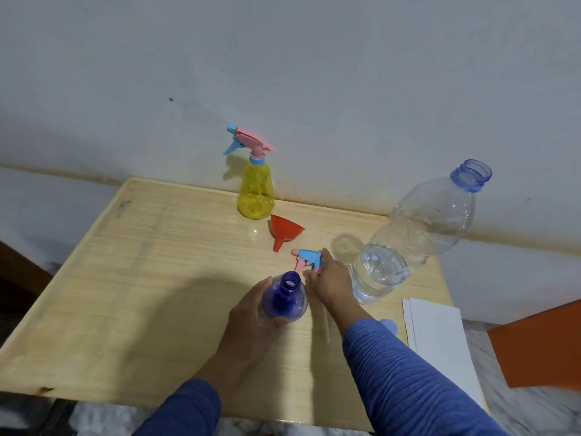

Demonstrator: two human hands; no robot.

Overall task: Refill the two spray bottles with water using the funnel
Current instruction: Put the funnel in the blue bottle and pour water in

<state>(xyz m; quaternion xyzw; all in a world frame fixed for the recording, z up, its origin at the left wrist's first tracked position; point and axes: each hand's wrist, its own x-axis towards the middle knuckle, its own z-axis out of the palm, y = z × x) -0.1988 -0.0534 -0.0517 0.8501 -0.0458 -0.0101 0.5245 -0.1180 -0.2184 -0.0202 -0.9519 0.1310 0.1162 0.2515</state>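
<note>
Blue spray bottle (284,298) stands upright on the wooden bench (125,278), neck open, sprayer off. Left hand (251,313) wraps its grip round the bottle's body. Right hand (330,281), just right of the blue bottle, grasps the detached blue-and-pink sprayer head (308,261); its thin dip tube (326,325) trails back toward the person. Red funnel (284,231) lies on its side beyond the blue bottle. Yellow spray bottle (255,191), sprayer fitted, stands farther beyond, by the wall. Clear water bottle (408,243), uncapped and partly filled, stands right of the blue bottle, with white paper (440,338) nearer the person.
</note>
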